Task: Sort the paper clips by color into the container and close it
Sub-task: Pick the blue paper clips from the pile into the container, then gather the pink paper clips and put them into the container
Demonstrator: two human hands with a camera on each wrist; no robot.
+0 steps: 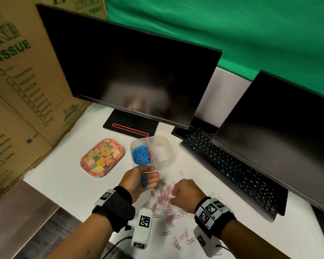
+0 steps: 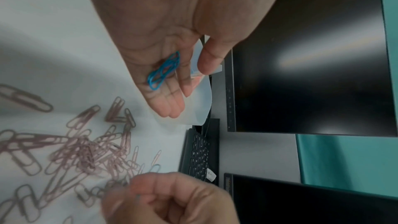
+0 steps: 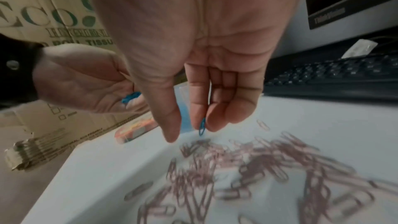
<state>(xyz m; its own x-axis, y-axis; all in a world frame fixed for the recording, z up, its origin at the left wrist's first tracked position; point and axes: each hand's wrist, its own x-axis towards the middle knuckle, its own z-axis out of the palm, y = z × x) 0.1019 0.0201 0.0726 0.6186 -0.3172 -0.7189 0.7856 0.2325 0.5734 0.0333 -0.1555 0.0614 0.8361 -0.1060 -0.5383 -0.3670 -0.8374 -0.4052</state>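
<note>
The left hand [image 1: 138,181] lay spread palm-up, cradling a bunch of blue clips [image 2: 163,71]. The right hand [image 1: 185,193] pinched a single blue clip [image 3: 202,126] at its fingertips above the pink clips [image 1: 165,198] strewn near the bench's [image 1: 73,184] front edge. Behind them stood the open container [image 1: 168,146], a blue heap [image 1: 140,153] in its left compartment.

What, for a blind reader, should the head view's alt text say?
Left hand cradles blue clips; right hand, fingers curled, picks at pink clips scattered on a white table. Behind, an open container holds more blue clips, floral lid beside it.
</note>
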